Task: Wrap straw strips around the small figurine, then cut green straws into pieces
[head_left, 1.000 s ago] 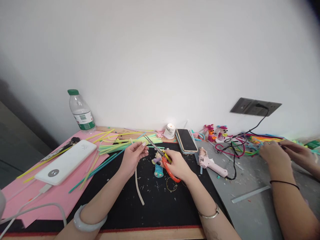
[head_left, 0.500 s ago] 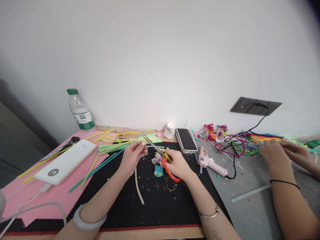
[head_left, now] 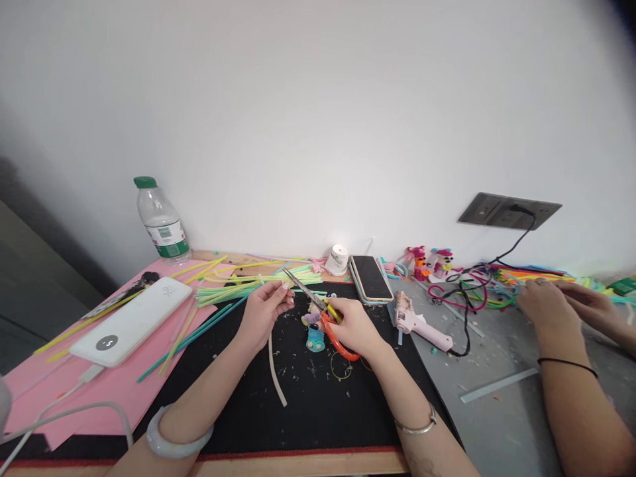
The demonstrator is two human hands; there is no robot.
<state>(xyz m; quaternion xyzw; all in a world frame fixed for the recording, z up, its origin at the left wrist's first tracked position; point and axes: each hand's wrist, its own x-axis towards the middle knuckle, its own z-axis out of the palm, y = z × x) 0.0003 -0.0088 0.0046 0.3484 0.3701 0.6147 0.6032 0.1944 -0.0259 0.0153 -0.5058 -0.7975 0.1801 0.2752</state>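
Note:
My right hand point(head_left: 350, 324) is closed round the orange and yellow handles of a pair of scissors point(head_left: 309, 291). Their blades point up and left, the tips close to the fingertips of my left hand point(head_left: 265, 311). Thumb and forefinger of that hand are pinched together by the blades; what lies between them is too small to make out. A cream pipe cleaner point(head_left: 276, 379) runs behind the left hand, showing above the fingers and curving down over the black mat point(head_left: 238, 411). Beneath the scissors lies a small turquoise and lilac figure point(head_left: 315, 338), partly hidden.
Green and yellow pipe cleaners point(head_left: 223, 291) lie behind my left hand. On the left are a white power bank point(head_left: 132, 321) and a bottle point(head_left: 163, 228). A phone point(head_left: 371, 278) and a pink glue gun point(head_left: 420, 326) lie right. A co-worker's hands point(head_left: 551, 308) work at far right.
Almost nothing differs. Both my hands and the scissors stay in place; the view has shifted very slightly.

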